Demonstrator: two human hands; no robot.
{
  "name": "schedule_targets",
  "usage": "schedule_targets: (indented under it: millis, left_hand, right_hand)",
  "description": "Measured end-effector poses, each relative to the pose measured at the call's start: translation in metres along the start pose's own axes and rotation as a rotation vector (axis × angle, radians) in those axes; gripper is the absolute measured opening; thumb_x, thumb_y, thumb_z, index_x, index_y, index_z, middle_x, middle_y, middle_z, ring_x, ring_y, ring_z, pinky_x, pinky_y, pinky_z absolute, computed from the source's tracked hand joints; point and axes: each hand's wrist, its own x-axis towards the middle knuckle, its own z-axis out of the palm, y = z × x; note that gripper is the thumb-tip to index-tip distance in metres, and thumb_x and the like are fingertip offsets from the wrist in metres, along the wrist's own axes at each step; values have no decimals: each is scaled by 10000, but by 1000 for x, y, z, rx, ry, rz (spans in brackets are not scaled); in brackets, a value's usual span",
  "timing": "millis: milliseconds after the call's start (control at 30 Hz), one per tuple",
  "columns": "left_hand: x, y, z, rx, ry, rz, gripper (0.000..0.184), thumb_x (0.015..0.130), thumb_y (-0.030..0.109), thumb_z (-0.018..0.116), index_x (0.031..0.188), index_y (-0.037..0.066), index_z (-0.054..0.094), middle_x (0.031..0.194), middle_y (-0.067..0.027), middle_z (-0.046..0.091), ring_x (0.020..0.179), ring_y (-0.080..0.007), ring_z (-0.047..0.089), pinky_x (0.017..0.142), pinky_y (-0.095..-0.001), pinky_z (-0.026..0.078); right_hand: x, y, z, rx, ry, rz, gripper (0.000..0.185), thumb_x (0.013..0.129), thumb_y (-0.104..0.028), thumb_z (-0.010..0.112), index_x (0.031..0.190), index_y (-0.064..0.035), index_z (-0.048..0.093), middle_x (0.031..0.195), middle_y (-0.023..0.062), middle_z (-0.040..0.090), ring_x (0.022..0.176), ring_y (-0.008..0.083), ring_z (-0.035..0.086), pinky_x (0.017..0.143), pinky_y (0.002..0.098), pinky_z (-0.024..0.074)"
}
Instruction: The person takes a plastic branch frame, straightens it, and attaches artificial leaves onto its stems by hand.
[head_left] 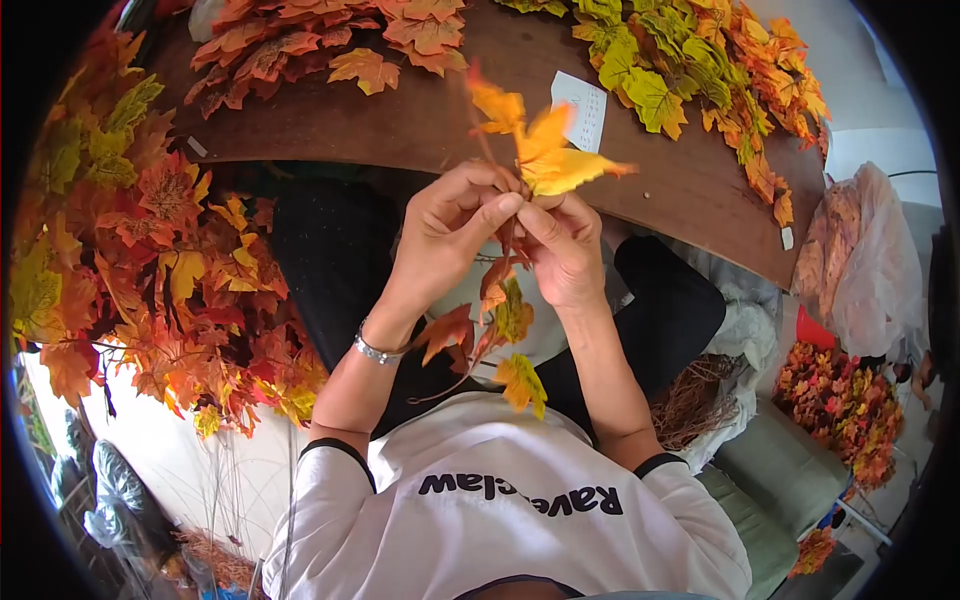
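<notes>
Between my two hands is an artificial maple leaf garland (pixel 512 300), pinched near its upper end. My left hand (pixel 455 220) has thumb and fingers closed on the stem. Beside it, fingertips nearly touching, my right hand (pixel 562 240) is pinched at the base of a yellow-orange leaf (pixel 560 160), which is slightly blurred. Below the hands the stem hangs toward my lap with orange, dark red and yellow-green leaves. The exact spot where the fingertips meet hides the joint between leaf and stem.
A brown table (pixel 400 125) carries piles of orange leaves (pixel 310 40), green-yellow leaves (pixel 670 60) and a white paper slip (pixel 580 112). Red-orange garlands (pixel 190 290) hang at the left. Brown twigs (pixel 695 405) fill a white sack at the right, near a clear plastic bag (pixel 870 260).
</notes>
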Motion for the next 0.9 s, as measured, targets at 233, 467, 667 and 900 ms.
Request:
schedule_targets:
  millis: [233, 467, 667, 900]
  left_hand:
    - [0, 15, -16, -303, -51, 42, 132, 789, 20, 610, 894, -52, 576, 886, -138, 599, 630, -123, 574, 564, -232, 479]
    - [-7, 22, -34, -651, -170, 101, 146, 731, -36, 640, 805, -34, 514, 695, -162, 605, 523, -145, 575, 466, -236, 477]
    - [-8, 23, -32, -482, -264, -58, 140, 723, -47, 660, 743, -2, 529, 646, -84, 590, 453, -64, 529, 413, -169, 419]
    - [-9, 23, -27, -463, -393, -127, 120, 712, -68, 650, 793, -25, 572, 762, -191, 608, 645, -198, 614, 543, -266, 508]
  right_hand:
    - [0, 5, 6, 411, -124, 426, 195, 844, -208, 545, 791, -21, 526, 756, 71, 550, 643, 158, 491, 605, 280, 406]
    - [60, -10, 6, -294, -167, 230, 254, 846, -152, 532, 1005, 40, 585, 868, 90, 627, 700, 166, 583, 647, 272, 480]
    - [167, -15, 12, -1131, -171, -444, 184, 755, -155, 623, 881, -22, 639, 764, 98, 619, 653, 172, 578, 611, 278, 463]
    - [182, 20, 52, -1588, -330, -690, 281, 684, -179, 646, 938, -60, 624, 791, 102, 608, 671, 290, 581, 619, 367, 467]
